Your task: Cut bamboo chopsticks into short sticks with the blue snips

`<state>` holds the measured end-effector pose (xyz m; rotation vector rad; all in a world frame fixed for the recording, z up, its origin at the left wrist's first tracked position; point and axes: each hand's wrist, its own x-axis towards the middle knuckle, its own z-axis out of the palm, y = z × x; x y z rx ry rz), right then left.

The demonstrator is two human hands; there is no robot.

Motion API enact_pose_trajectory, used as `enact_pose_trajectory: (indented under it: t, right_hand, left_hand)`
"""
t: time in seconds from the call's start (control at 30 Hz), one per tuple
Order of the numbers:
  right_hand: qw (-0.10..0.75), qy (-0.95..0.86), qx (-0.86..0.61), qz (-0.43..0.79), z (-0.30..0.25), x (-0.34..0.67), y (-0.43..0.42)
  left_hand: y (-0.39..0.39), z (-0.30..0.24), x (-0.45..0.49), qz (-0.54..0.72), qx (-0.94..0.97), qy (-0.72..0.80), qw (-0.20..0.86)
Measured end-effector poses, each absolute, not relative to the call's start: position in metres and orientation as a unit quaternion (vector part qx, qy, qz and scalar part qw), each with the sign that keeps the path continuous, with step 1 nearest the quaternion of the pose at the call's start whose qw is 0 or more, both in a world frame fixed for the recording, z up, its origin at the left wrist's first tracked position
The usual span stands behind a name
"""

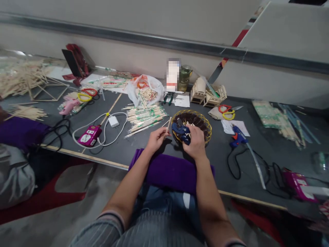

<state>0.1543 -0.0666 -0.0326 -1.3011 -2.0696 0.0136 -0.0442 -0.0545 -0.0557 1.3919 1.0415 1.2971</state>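
My left hand [155, 139] is closed in a pinch on a thin wooden stick [168, 125] that points up and to the right. My right hand [195, 140] is wrapped round a blue cutter tool [180, 132], held over the near rim of a round wicker basket [205, 122] with short stick pieces inside. The stick's tip is close to the cutter's jaw. A purple cloth [167, 171] lies under my forearms at the table's near edge.
A pile of wrapped chopsticks [145, 117] lies left of the basket. A blue glue gun [238, 136] with a black cord lies to the right, and red-yellow scissors [226, 111] beyond it. A pink device [89, 136] with white charger lies to the left. Small stick-built models [208, 94] stand at the back.
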Motion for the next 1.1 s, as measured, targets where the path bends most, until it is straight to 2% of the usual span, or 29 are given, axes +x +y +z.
enact_pose_trajectory:
  t: [0.27,0.67,0.9,1.1]
  right_hand:
    - [0.377,-0.781,-0.492,-0.071,-0.042,0.143,-0.061]
    - [0.377,-0.785,-0.486,-0.065,-0.044,0.142,-0.059]
    - [0.363,-0.788,-0.493,-0.065,-0.047,0.143,-0.06]
    - [0.315,-0.811,-0.485,-0.085,-0.042,0.149,-0.071]
  left_hand:
    - [-0.048,-0.07,-0.046,0.538,0.596,0.409,0.433]
    - [-0.041,-0.075,-0.05,0.537,0.597,0.382,0.457]
    - [-0.041,-0.074,-0.049,0.528,0.615,0.377,0.448]
    - [-0.042,-0.074,-0.045,0.522,0.663,0.359,0.399]
